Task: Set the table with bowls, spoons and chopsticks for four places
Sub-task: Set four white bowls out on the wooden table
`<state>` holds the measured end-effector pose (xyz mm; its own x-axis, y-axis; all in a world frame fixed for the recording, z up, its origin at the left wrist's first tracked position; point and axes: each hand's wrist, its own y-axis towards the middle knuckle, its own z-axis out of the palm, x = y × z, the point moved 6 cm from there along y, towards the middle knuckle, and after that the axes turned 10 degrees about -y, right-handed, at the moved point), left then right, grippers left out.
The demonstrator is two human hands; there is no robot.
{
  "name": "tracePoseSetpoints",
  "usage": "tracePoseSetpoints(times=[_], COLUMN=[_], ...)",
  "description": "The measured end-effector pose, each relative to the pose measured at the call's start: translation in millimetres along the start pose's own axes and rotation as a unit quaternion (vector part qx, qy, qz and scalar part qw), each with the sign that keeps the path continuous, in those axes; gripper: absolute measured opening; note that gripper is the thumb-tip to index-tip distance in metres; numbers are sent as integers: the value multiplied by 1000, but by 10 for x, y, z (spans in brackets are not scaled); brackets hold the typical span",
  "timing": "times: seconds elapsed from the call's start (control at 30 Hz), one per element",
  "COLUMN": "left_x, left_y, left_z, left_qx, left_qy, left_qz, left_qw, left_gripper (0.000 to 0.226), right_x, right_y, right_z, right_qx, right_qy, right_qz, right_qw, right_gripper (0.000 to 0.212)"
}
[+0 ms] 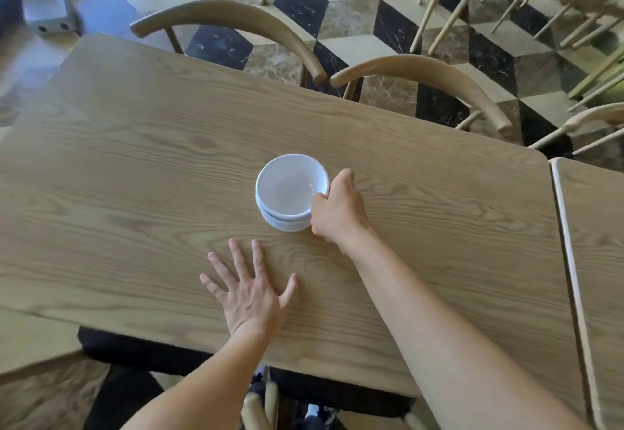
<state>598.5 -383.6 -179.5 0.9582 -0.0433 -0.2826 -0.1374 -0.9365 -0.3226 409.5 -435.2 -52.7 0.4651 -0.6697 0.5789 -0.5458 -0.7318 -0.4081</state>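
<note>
Bowls (pixel 289 193) are stacked mid-table (pixel 135 159), gripped at the rim by right hand (pixel 337 210); left hand (pixel 250 291) is spread flat nearer. No place is set; spoons, chopsticks unseen.

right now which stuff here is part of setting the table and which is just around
For the job: stack of white bowls, right hand gripping its rim, left hand flat on the table.

Just around: two chairs across the table, second table.
</note>
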Motion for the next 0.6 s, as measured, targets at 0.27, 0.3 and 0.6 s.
tracePoseSetpoints(times=[0.27, 0.3, 0.6], left_x=[10, 8, 6], left_y=[-41, -50, -92], left_z=[-24, -29, -79], left_qx=[-19, -23, -45], left_qy=[-20, -24, -48], left_qz=[-6, -3, 3], left_qw=[1000, 999, 998], left_gripper=[103, 103, 94], right_x=[-619, -819, -2175], right_y=[-859, -980, -1740], right_z=[-541, -539, -421], right_qx=[41, 48, 115], right_qy=[145, 151, 61], right_qz=[61, 80, 206], right_qw=[987, 984, 970], right_gripper=[19, 20, 23])
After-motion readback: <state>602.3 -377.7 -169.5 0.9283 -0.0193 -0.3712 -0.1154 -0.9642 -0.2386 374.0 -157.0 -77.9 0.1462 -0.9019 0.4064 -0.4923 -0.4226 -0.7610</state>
